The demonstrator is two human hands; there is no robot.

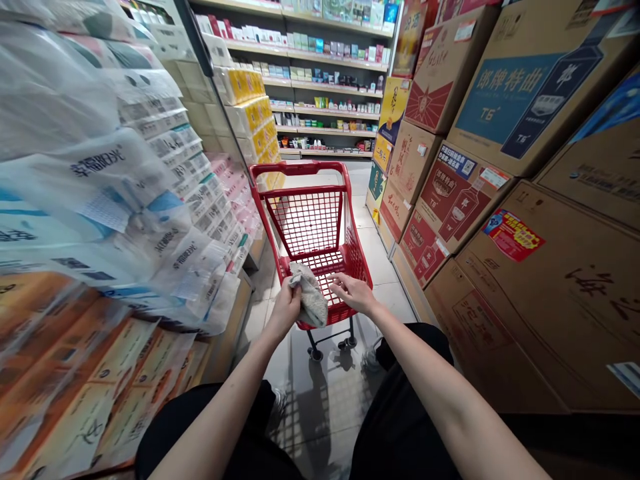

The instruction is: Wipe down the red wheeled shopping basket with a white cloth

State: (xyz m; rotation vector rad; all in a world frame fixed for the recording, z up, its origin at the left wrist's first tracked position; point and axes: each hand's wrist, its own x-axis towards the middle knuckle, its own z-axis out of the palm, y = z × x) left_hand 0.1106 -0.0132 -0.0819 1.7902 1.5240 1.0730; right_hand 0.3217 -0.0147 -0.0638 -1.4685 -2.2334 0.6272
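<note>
A small red shopping cart (320,193) stands in the aisle in front of me, its basket holding nothing I can see. My left hand (286,307) is closed on a grey cloth (311,295) that hangs over the cart's near rim. My right hand (354,291) rests at the same rim beside the cloth, fingers stretched out and apart. Both my forearms reach forward from the bottom of the view.
Plastic-wrapped tissue packs (100,193) are stacked high on my left. Large cardboard cartons (525,220) are piled along the right. Store shelves (325,87) with small goods close the far end of the tiled aisle floor (370,247).
</note>
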